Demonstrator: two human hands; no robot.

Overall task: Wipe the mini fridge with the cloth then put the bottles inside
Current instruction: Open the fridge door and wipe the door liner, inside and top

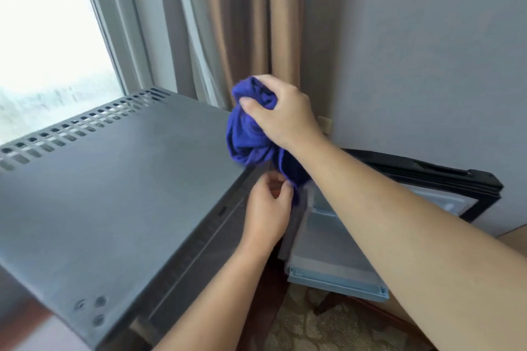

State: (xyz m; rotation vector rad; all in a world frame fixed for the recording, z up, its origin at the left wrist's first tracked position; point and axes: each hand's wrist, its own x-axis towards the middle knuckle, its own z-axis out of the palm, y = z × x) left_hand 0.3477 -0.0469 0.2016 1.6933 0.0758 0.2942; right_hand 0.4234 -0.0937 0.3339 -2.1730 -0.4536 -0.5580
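The dark grey mini fridge [119, 179] fills the lower left, seen from above, with its door [427, 179] swung open to the right. A bunched blue cloth [251, 134] hangs over the fridge's front right corner. My right hand [285, 111] grips the top of the cloth from above. My left hand [268, 208] is below it at the fridge's front edge, fingers curled and pinching the cloth's lower end. No bottles are in view.
A pale blue door shelf [336, 279] juts out below my right arm. Beige curtains [242, 23] and a bright window [42, 37] stand behind the fridge. A grey wall [413, 51] is on the right, patterned carpet [313, 328] below.
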